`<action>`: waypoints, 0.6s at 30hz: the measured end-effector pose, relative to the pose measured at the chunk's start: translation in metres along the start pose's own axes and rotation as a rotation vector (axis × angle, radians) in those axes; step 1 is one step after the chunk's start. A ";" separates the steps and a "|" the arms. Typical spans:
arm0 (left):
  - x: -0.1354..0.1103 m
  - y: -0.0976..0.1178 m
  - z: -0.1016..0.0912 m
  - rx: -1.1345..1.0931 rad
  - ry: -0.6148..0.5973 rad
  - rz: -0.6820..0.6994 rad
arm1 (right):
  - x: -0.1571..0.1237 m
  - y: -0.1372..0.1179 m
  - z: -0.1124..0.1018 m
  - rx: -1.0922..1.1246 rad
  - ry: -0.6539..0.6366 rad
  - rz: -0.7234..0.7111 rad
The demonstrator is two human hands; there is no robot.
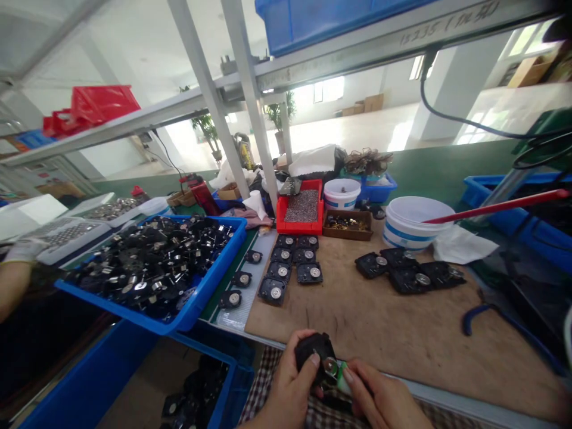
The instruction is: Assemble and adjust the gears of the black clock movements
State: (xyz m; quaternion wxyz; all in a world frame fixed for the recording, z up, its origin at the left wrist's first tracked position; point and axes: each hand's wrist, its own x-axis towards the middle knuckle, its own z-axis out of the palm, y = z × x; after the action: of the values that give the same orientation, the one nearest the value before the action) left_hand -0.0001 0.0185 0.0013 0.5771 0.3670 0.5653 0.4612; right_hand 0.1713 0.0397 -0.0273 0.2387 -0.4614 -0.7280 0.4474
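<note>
My left hand is closed around a black plastic housing above the front edge of the bench, its thumb lying on the face. A shiny round metal part shows at the housing's right corner. Pinched in my right hand is a small green and whitish piece, held against that corner; its exact kind I cannot make out. Beyond my hands, several similar black housings with metal discs lie in two columns on the brown board. More black housings form a group at the right.
A blue tray heaped with black parts stands left. Behind the board are a red bin of small metal pieces, a brown box and a white bucket. Blue-handled pliers lie right. A co-worker's gloved hand shows far left.
</note>
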 end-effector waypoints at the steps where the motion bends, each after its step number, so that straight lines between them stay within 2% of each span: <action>1: 0.000 0.000 0.000 0.004 0.002 -0.004 | 0.000 -0.002 -0.001 -0.001 -0.004 -0.003; 6: -0.002 0.004 0.002 0.020 0.007 -0.040 | 0.000 -0.019 -0.011 -0.019 -0.027 0.005; 13: 0.000 0.007 0.003 -0.009 -0.013 -0.070 | -0.002 -0.038 -0.025 0.043 0.005 0.052; 16: 0.003 0.004 0.003 -0.092 -0.061 -0.083 | -0.004 -0.041 -0.031 0.169 0.018 0.008; 18: 0.006 0.002 0.003 -0.136 -0.049 -0.093 | -0.004 -0.039 -0.033 0.199 0.061 -0.058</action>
State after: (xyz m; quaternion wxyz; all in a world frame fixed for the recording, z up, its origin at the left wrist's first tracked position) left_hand 0.0027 0.0251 0.0018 0.6351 0.3116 0.5349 0.4621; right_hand 0.1807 0.0433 0.0233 0.3182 -0.4274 -0.6855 0.4961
